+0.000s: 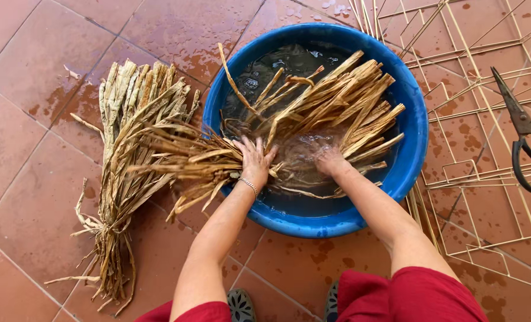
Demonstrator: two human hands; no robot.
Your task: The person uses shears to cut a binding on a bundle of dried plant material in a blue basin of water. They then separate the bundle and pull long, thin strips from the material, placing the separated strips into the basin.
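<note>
Keep your left hand (255, 162) spread flat on the dried leaves (313, 119); your right hand (328, 160), blurred underwater, presses them into the blue basin (417, 137).

Left arm: bare, reaching forward and slightly inward from the lower edge of the view, elbow a little bent.
Left wrist: straight, with a thin bracelet around it.
Left hand (255, 160): palm down, fingers spread and stretched forward, pressing flat; no closed grip.
Right arm: bare, reaching forward and angled inward toward the left one.
Right hand (329, 160): palm down, blurred and partly under water; whether its fingers curl or lie flat cannot be told.
Spacing: the two hands sit near each other, level, not touching.
</note>
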